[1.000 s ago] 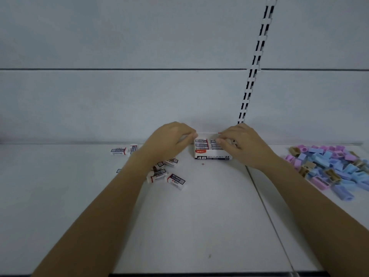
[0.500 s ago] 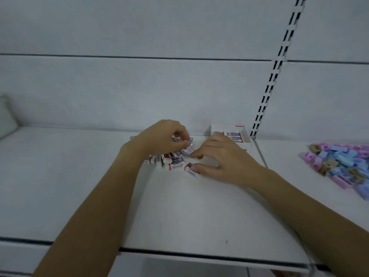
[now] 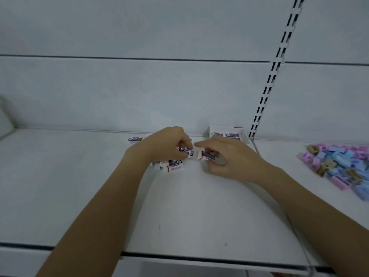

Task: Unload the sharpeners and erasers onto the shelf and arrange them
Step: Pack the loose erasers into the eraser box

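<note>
Pinching the left eraser [image 3: 185, 152] in narrow, curled fingers, thumb beneath, the left hand [image 3: 165, 145] sits at frame centre just above the shelf [image 3: 189, 212]. Right hand [image 3: 229, 158]: thumb and forefinger closed on the right eraser [image 3: 206, 156], other fingers curled below it. The bare white ends of the two erasers meet between the fingertips; touching or just apart, cannot tell. Readable writing: "SOFT ERASER" in white on the dark band of the left eraser; print on the right eraser's sleeve too blurred to read. Loose erasers [image 3: 172, 166] lie in a small heap just below the left hand, partly hidden by it, text illegible. Single eraser [image 3: 135, 139] lies farther back, left of the left hand. Box [image 3: 244, 134], white and open-topped, stands against the back panel right of centre, two labelled erasers showing inside. Sharpeners [image 3: 339, 166], pink, blue and tan, are piled at the right edge of frame, well apart from both hands. Slotted upright [image 3: 267, 92] rises behind the box. Open shelf surface runs from the hands to the front lip and across the left half.
</note>
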Motion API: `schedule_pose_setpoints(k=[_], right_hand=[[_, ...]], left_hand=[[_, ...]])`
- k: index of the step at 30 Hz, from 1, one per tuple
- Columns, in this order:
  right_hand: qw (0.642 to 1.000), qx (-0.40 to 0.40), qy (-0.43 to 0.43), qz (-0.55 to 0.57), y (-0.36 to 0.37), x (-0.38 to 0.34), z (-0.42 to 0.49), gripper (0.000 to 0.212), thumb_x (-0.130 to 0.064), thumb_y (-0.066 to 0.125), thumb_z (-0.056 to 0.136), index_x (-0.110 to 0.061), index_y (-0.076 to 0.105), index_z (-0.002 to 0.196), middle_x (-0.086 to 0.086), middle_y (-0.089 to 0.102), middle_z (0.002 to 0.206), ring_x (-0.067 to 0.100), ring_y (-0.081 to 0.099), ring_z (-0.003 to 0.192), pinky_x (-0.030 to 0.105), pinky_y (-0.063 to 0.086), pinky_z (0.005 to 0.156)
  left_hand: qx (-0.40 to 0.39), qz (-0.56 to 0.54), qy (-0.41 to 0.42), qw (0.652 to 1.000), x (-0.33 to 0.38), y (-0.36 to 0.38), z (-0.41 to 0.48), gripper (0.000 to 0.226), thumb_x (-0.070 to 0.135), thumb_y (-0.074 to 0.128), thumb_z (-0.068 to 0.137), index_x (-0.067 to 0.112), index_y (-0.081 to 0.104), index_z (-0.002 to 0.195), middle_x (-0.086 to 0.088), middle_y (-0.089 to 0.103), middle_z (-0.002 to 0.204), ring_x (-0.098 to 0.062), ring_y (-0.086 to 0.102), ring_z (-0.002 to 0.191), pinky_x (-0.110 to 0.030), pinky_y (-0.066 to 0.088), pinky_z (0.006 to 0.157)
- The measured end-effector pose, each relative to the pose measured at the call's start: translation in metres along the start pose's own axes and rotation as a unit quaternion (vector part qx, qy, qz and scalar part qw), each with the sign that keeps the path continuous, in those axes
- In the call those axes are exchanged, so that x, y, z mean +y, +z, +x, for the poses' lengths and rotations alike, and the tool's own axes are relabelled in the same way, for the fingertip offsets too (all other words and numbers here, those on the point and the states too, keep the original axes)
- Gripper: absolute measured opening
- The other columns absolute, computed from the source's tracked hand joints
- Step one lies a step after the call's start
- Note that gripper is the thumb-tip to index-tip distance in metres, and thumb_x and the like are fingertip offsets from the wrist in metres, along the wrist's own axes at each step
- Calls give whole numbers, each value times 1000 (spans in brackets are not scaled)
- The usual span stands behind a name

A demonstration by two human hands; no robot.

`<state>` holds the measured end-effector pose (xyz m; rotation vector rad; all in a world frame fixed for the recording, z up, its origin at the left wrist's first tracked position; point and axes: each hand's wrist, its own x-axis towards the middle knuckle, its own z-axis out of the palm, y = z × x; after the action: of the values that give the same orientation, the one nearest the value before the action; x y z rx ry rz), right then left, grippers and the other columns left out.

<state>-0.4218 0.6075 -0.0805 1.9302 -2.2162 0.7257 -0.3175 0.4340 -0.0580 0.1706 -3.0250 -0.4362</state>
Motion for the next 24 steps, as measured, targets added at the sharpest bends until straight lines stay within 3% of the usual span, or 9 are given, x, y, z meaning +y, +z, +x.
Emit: schedule_pose_setpoints(k=[3,5,7,10,12,15,17,20,24], right_hand=[[999,50,-11,11,-4,1,-1,44,-27,50,72,-24,60,115,-13,50,89,6,49,78,14,40,61],[997,72,3,29,-7,5,0,35,-22,52,72,-21,63,105,-11,52,88,5,52,77,15,42,64],[994,87,25,63,-11,9,0,22,-16,55,73,-19,63,94,-13,52,85,2,53,77,22,45,68],[988,103,58,98,-21,17,-1,13,-12,61,77,-21,56,84,-5,55,80,3,50,76,16,39,68],[985,113,87,102,-26,23,-3,19,-7,65,78,-21,53,81,-1,57,79,5,50,74,15,37,65],[979,118,127,108,-32,33,-4,19,-8,66,79,-22,53,79,6,65,86,1,50,74,9,37,65],[981,115,138,78,-36,41,-6,16,-9,65,80,-21,55,80,7,66,89,3,49,79,7,35,70],[983,109,143,39,-44,49,-9,9,-6,63,82,-14,62,85,6,66,88,11,47,78,4,33,70],[984,88,152,6,-48,57,-12,13,-6,61,84,-10,68,94,3,63,86,11,44,81,0,29,71]], left_hand=[[39,-29,13,999,1,2,0,14,14,64,82,15,65,95,14,48,77,-6,50,74,-20,37,68],[99,-91,17,991,5,2,-1,8,18,65,83,16,59,89,10,54,77,-12,56,76,-23,43,69],[152,-172,4,973,9,0,-1,15,18,66,83,21,51,84,12,56,78,-9,58,71,-18,44,64],[166,-299,-24,940,17,-3,-1,23,14,64,85,29,49,91,9,53,84,-10,63,67,-19,47,60],[154,-366,-31,917,23,-3,-2,25,8,59,87,31,52,97,7,49,86,-10,67,71,-30,52,72],[157,-416,-35,895,29,-2,0,22,3,53,90,25,58,88,7,48,80,-15,69,76,-42,52,89],[168,-422,-39,890,32,0,5,17,5,55,89,21,58,84,6,55,74,-17,68,75,-40,54,88],[185,-377,-50,906,34,5,19,12,18,66,84,22,55,78,5,61,68,-10,64,67,-29,52,72],[186,-328,-58,924,40,12,43,18,25,70,80,23,54,71,3,64,74,-8,58,68,-14,43,64]])
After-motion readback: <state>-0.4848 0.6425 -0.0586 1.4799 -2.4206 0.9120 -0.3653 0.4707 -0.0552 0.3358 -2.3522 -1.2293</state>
